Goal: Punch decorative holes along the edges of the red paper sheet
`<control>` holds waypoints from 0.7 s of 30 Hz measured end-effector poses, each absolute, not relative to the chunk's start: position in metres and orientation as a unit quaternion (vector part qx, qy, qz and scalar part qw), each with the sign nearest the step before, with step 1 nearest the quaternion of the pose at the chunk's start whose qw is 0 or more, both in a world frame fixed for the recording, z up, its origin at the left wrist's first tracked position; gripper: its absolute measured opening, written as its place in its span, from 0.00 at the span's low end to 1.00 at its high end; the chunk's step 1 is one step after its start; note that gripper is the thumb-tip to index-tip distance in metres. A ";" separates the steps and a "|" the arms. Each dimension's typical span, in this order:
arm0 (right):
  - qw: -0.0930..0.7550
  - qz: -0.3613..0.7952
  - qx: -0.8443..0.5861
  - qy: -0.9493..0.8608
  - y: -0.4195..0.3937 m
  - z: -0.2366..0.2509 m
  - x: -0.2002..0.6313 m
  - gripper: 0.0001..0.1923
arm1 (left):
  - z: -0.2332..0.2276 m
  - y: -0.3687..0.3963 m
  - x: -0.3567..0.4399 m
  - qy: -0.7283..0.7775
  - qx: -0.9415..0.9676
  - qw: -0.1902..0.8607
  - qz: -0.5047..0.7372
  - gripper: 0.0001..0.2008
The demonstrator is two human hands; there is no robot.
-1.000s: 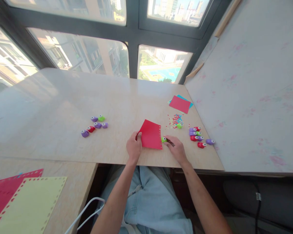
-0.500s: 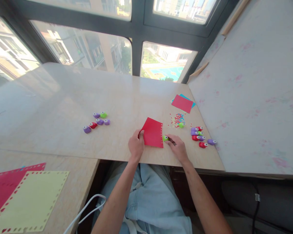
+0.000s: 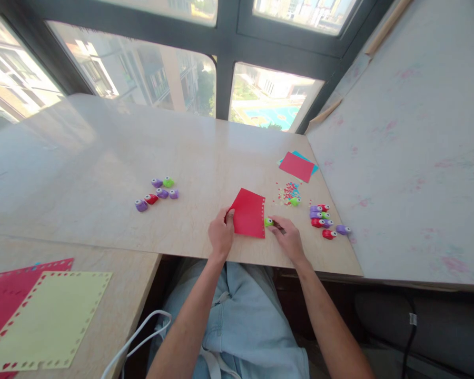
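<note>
From the head camera I saw my left hand (image 3: pixel 220 236) pinching the near left corner of the red card (image 3: pixel 248 213), which lay flat near the table's (image 3: pixel 102 158) front edge. Its long axis ran from near to far, leaning slightly left, and its punched edge faced right. My right hand (image 3: pixel 288 238) was closed on the green punch (image 3: pixel 267 222), touching the card's near right corner. More punches (image 3: pixel 324 221) lay just right.

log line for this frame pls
left hand: holds red card | right hand: presses green punch at card's right edge | nearby: punches, confetti
</note>
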State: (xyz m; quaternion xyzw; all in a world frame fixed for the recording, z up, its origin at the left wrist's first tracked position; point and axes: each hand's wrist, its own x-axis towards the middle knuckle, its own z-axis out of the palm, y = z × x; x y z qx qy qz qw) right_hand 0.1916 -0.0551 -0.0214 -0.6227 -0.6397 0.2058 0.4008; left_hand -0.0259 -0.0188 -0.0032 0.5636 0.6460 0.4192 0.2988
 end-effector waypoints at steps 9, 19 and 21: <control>0.401 0.197 -0.619 -0.646 -0.055 -0.021 0.192 0.15 | -0.004 -0.018 -0.026 0.649 0.561 0.296 0.420 0.17; 0.395 0.195 -0.622 -0.647 -0.055 -0.022 0.192 0.16 | -0.003 -0.019 -0.025 0.646 0.562 0.297 0.422 0.16; 0.394 0.194 -0.622 -0.648 -0.056 -0.022 0.192 0.16 | -0.003 -0.019 -0.025 0.648 0.564 0.296 0.417 0.15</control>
